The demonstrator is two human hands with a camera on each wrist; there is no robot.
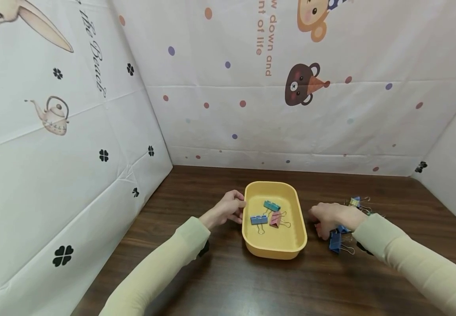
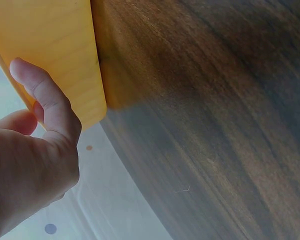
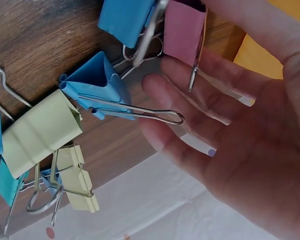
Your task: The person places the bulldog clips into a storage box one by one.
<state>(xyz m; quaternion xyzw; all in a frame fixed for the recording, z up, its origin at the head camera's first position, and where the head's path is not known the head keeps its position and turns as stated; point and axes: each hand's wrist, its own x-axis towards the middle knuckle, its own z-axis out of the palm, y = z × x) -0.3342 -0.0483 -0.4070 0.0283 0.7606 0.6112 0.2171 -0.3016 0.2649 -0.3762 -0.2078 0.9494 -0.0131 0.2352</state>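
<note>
My left hand point(image 1: 229, 207) is at the left side of a yellow plastic tray point(image 1: 275, 253). In the left wrist view, its thumb is at the rim and a finger lies along the outer wall, gripping the edge. Inside the tray lie a teal binder clip point(image 1: 272, 206), a blue binder clip point(image 1: 258, 220) and a pink binder clip point(image 1: 276, 219). To the right of the tray, my right hand point(image 1: 332, 216) reaches down and pinches another pink binder clip point(image 3: 184, 30) between thumb and fingers. Blue binder clips point(image 3: 97, 82) lie close by its fingertips.
More binder clips, including a pale yellow one point(image 3: 42, 132) and a teal one point(image 3: 11, 182), are piled by my right wrist. All stand on a dark wooden table point(image 1: 212, 281). Printed white cloth point(image 1: 220, 123) walls the table at the back and sides.
</note>
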